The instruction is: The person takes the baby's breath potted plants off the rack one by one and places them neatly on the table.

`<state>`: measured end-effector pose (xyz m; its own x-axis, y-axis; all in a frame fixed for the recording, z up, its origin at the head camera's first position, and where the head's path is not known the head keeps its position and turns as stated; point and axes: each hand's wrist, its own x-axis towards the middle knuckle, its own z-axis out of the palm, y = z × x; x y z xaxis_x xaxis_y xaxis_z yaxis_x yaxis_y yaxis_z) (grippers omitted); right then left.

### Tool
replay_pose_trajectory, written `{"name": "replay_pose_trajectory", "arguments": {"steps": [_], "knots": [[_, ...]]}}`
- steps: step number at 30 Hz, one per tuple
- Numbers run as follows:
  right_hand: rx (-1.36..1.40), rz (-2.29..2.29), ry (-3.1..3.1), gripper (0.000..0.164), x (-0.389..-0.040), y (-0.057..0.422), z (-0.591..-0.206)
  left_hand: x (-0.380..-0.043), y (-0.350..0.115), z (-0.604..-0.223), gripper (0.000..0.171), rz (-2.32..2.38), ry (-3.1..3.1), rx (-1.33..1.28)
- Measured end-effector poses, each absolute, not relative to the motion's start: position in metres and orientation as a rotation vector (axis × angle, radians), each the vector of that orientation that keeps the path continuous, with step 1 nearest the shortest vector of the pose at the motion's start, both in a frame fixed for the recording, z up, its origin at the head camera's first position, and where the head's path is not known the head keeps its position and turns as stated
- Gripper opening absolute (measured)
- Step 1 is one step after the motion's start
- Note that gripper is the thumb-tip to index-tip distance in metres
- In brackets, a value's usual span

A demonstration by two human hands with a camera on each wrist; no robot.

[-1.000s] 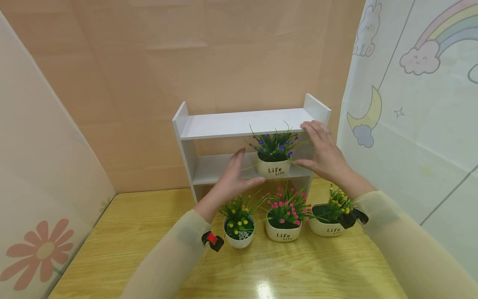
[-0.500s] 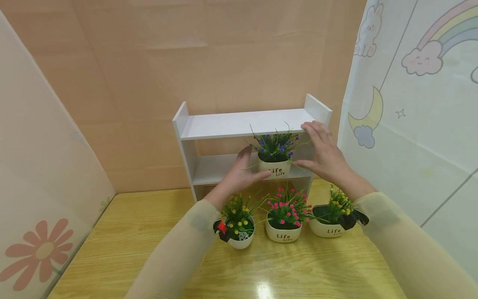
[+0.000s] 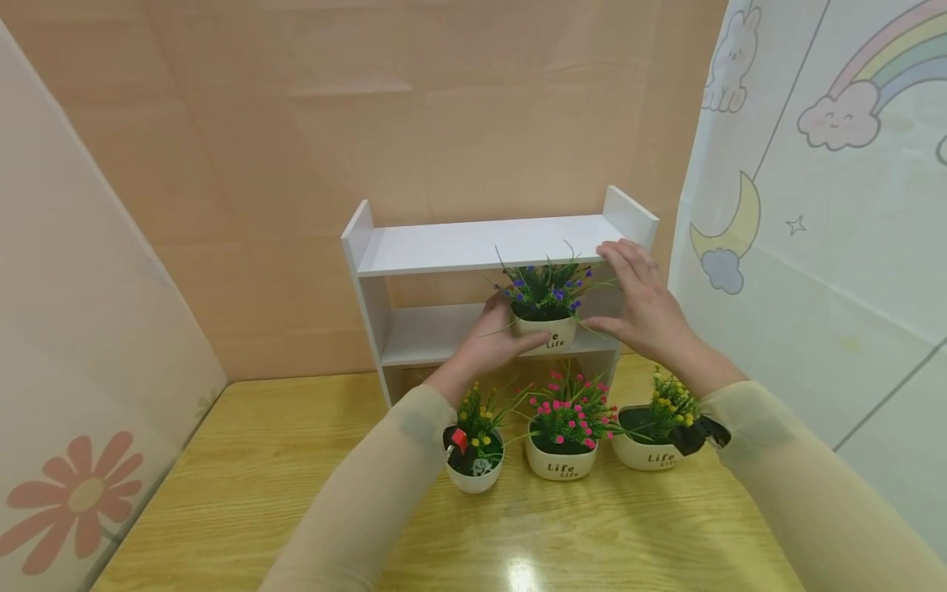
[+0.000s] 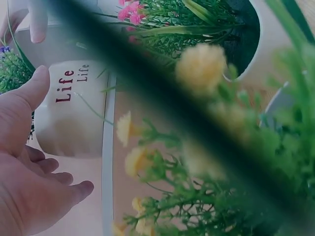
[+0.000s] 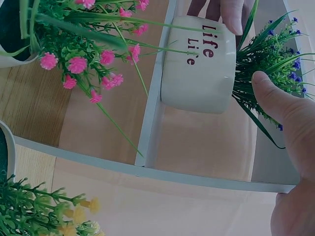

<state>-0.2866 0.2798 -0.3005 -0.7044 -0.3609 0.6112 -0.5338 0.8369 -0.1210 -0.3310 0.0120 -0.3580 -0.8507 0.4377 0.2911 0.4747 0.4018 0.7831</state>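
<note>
A cream oval pot plant with blue-purple flowers (image 3: 543, 329), lettered "Life", stands at the front of the white shelf unit's middle board (image 3: 422, 333). My left hand (image 3: 490, 341) holds the pot's left side, thumb across the front and fingers round the side and back; the fingers (image 4: 49, 167) also show in the left wrist view. Spread wide, my right hand (image 3: 642, 300) rests its fingertips on the top board's front edge (image 3: 481, 265) near its right end. Its thumb (image 5: 268, 96) points toward the pot's right side beside the leaves; contact there cannot be told.
Below on the wooden table (image 3: 244, 477) stand a round pot with yellow flowers (image 3: 475, 477), an oval pot with pink flowers (image 3: 561, 464) and another yellow-flowered oval pot (image 3: 647, 452). A patterned wall (image 3: 814, 247) rises at the right.
My left hand has moved right and come round the blue-flowered plant's pot, its thumb now across the lettering. The right hand and the pots have stayed in place.
</note>
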Motion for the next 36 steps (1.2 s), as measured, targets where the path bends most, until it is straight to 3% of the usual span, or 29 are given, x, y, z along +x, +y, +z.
{"name": "replay_pose_trajectory", "arguments": {"steps": [36], "knots": [[0.625, 0.390, -2.448, 0.118, -0.287, 0.278, -0.301, -0.329, 0.023, -0.354, 0.100, -1.423, -2.707, -0.624]]}}
